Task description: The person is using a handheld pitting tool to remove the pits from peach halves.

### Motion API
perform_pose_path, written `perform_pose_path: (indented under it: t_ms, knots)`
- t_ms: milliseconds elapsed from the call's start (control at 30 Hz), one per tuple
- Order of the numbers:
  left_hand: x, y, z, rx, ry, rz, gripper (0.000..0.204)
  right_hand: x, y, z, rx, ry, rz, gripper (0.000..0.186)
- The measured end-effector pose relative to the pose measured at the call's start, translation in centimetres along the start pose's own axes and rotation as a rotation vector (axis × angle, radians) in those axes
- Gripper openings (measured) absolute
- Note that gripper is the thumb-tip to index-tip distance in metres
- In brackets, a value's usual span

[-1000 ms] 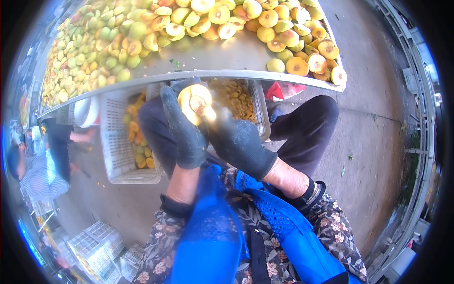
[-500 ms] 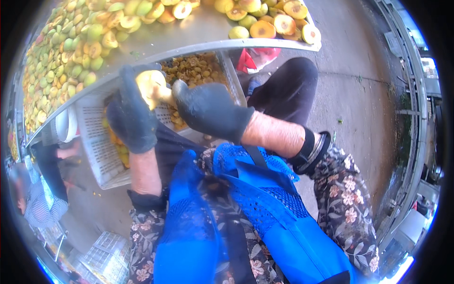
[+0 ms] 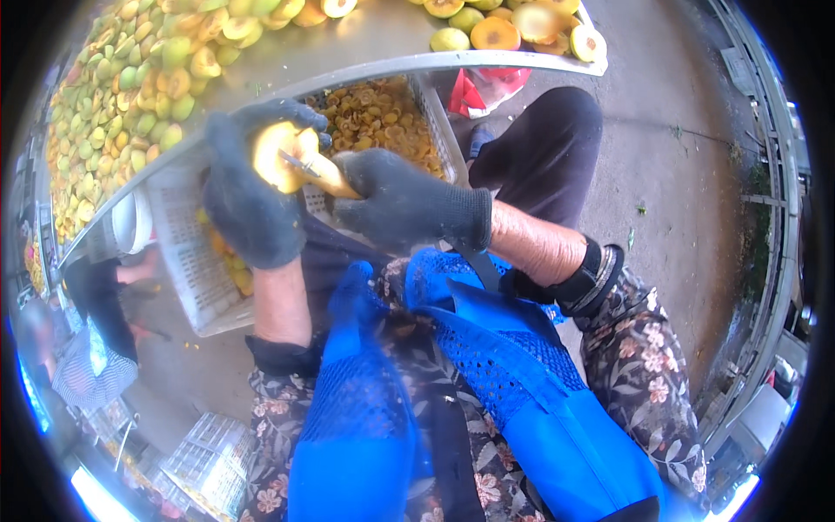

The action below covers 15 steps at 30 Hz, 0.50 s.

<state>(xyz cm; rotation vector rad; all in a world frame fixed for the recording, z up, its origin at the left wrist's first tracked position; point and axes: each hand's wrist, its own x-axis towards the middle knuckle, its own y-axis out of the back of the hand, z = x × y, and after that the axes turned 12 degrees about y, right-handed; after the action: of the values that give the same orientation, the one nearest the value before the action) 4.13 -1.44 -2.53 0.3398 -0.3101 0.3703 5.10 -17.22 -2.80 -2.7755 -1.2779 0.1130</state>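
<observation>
My left hand (image 3: 252, 204), in a dark grey glove, is wrapped round a halved yellow peach (image 3: 271, 158), its pale cut face turned toward my right hand. My right hand (image 3: 409, 196), gloved alike, grips the tan handle of a small pitting knife (image 3: 332, 177). The knife's thin metal tip lies across the cut face; whether it has gone into the flesh I cannot tell. Both hands are above a white slotted crate (image 3: 187, 252), just off the near edge of a metal table (image 3: 374, 39). Yellow fruit pieces (image 3: 383, 117) lie in the crate.
Heaped green-yellow fruit (image 3: 122, 87) covers the table's left side, with cut halves (image 3: 496, 33) at its right corner. Below that corner lies a red and white bag (image 3: 489, 90). A white bucket (image 3: 130, 222), another person (image 3: 96, 348) and a white crate (image 3: 209, 461) are at left.
My right hand has turned and drawn back a little from the fruit, so the knife's handle and metal tip now show. The left hand keeps hold of the peach half. The view has shifted slightly.
</observation>
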Motion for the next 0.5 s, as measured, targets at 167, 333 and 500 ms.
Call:
perform_pose_path:
  t_ms: [167,333,500]
  knots:
    - [0.9,0.1,1.7,0.028,0.014,-0.086,0.021,0.2,-1.0,1.5,-0.887,0.583,0.282,0.019]
    - [0.4,0.5,0.8,-0.131,0.12,-0.106,0.014,-0.4,-0.8,-1.5,0.067,0.074,0.102,0.015]
    - [1.0,0.8,-0.3,-0.602,0.254,-0.314,0.021,0.0,-1.3,-0.2,-0.463,0.476,0.195,0.02]
